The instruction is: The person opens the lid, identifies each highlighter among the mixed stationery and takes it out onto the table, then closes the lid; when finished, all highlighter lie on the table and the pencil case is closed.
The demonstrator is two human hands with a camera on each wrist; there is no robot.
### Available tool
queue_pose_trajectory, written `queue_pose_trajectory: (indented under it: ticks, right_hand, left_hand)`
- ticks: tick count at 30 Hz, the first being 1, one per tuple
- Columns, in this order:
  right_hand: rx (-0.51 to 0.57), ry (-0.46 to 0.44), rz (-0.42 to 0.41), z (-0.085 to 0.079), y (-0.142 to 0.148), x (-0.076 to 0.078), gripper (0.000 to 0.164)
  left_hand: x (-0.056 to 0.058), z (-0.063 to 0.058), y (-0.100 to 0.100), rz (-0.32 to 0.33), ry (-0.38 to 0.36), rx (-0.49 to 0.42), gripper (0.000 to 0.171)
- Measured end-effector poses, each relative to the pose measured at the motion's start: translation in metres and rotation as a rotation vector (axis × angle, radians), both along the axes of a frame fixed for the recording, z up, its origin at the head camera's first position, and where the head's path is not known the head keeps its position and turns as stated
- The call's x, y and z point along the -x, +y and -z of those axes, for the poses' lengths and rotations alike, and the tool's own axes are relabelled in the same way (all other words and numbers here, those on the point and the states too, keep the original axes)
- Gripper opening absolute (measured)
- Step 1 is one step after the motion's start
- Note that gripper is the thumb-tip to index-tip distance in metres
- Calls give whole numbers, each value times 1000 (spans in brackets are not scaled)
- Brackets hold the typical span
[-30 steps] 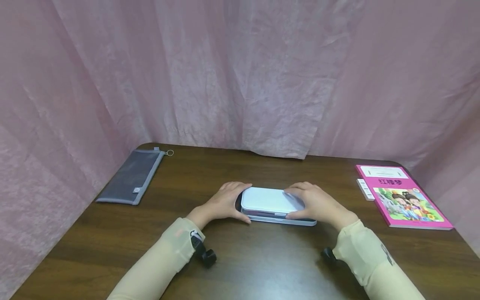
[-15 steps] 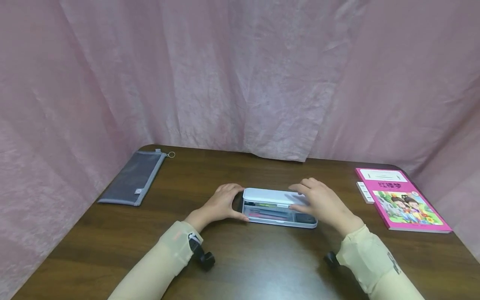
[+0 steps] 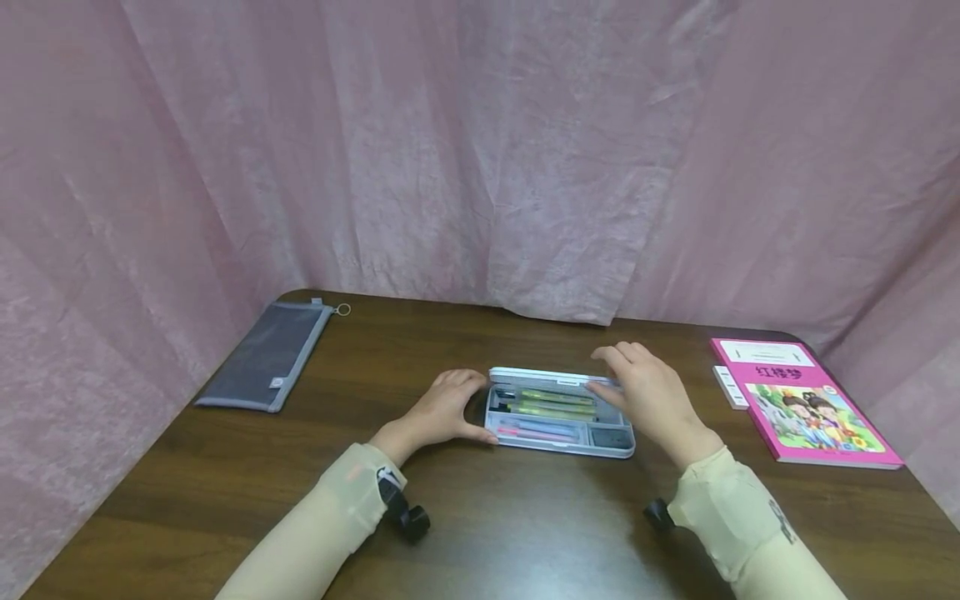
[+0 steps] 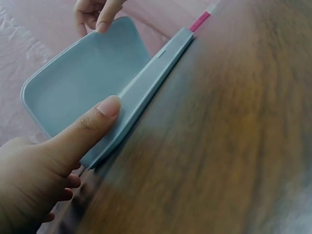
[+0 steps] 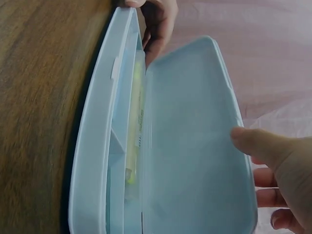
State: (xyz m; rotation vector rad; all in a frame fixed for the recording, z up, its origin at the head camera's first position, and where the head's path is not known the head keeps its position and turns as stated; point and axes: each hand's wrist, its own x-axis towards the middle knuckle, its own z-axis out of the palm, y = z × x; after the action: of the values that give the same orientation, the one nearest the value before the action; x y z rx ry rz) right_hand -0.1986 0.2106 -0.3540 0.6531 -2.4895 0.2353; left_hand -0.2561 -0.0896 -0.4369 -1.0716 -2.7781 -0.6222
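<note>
A pale blue-white pencil case point(image 3: 558, 448) lies on the wooden table with its hinged lid point(image 5: 190, 131) raised. Yellow-green pens point(image 3: 555, 404) fill the back compartment. Thin pink and blue sticks point(image 3: 536, 432) are at the front left, beside a dark block point(image 3: 611, 437) at the front right. My left hand point(image 3: 438, 414) grips the left end of the case, thumb on the front rim and fingers behind. My right hand point(image 3: 654, 404) pinches the lid's free edge, with the thumb inside and the fingers behind it.
A grey mesh zip pouch point(image 3: 258, 358) lies at the left table edge. On the right is a pink picture-covered book point(image 3: 810, 408), with a small white block point(image 3: 731, 387) along its left side. A pink curtain point(image 3: 480, 167) hangs behind the table point(image 3: 525, 533).
The lid has gone from nearly closed to standing up, baring the pens inside. My right hand has risen and moved back with it; my left hand has stayed at the left end.
</note>
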Motion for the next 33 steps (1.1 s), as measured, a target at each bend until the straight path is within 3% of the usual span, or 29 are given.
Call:
queue_pose_trajectory:
  ticks: [9,17,24,33]
  right_hand:
    - [122,127,83,5,-5,12,28]
    - [120,171,87,9,-1,22,23]
    - [99,87,65,6,6,30,28]
    - [112,-184,115,7,15,42,39]
  left_hand:
    - [-3,0,-1,3,-6,1,85]
    - [-3,3,-1,-4,-20,2,86]
    - [-5,-1,-1,-9,-48,-8,86]
    - [-3,0,-1,-26,-76,-14,86]
